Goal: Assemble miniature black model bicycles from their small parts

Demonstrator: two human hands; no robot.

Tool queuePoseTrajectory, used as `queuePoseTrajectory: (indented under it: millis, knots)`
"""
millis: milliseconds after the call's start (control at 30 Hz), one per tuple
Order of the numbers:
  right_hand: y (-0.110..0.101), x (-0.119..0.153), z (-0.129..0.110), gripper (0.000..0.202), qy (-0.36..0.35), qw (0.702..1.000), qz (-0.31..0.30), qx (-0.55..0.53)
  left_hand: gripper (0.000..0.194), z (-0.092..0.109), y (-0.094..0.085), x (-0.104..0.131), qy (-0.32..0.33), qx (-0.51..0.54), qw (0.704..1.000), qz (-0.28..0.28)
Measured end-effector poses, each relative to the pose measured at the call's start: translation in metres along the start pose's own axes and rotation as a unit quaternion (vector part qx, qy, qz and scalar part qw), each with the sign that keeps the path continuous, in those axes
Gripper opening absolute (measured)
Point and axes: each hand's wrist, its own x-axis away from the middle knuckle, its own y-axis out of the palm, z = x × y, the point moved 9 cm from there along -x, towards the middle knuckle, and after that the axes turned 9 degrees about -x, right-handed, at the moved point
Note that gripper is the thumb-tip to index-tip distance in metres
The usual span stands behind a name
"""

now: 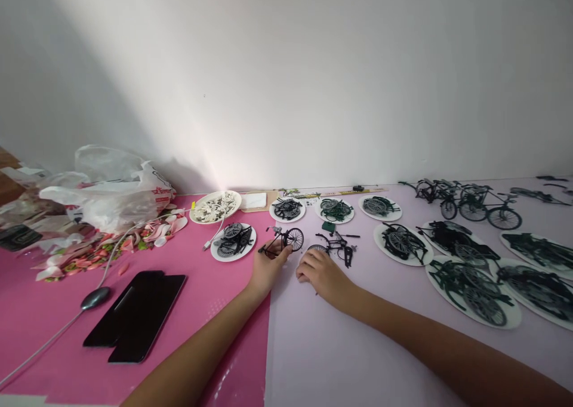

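My left hand [268,266] is closed round the lower part of a small black toy bicycle [278,237], whose spoked wheel stands up above my fingers. Just right of it, my right hand [323,273] has its fingers curled together over the pale mat; whatever they hold, if anything, is hidden. Behind my right hand lies a second, partly built black bicycle [336,247], with a small dark green piece [328,226] at its top. A white plate [215,253] with dark wheels and frames is left of my left hand.
Several white plates of dark parts [514,318] spread to the right, with finished toy bicycles [477,210] behind them. A bowl of pale bits [237,199], a plastic bag [111,195], pink pieces [156,234], a cable puck [95,298] and black phones [143,311] are at left.
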Motion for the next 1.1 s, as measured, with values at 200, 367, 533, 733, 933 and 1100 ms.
queuePoseTrajectory:
  millis: [200,367,533,733,933,1100]
  knots:
    - [0.003,-0.005,0.0,0.018,0.029,0.998,-0.037,0.031,0.025,0.002,0.002,-0.001,0.02,0.001,1.0,-0.008]
    - [-0.002,-0.005,-0.002,0.02,0.035,0.997,-0.054,0.04,0.026,0.003,0.003,-0.001,0.02,-0.002,1.0,-0.018]
    - [-0.001,-0.003,-0.003,0.023,0.046,0.995,-0.075,0.052,0.027,0.003,0.002,-0.001,0.015,-0.002,1.0,-0.013]
    - [-0.001,-0.002,0.002,0.031,0.08,0.992,-0.1,0.023,0.028,0.004,0.002,-0.001,0.022,-0.003,1.0,-0.017]
    - [-0.004,0.001,0.007,0.035,0.082,0.994,-0.061,-0.025,0.031,0.001,0.001,-0.001,0.011,-0.004,1.0,-0.011]
    - [-0.017,0.005,0.006,0.037,0.033,0.988,0.037,-0.144,0.035,0.001,0.001,0.0,0.006,0.004,1.0,-0.013]
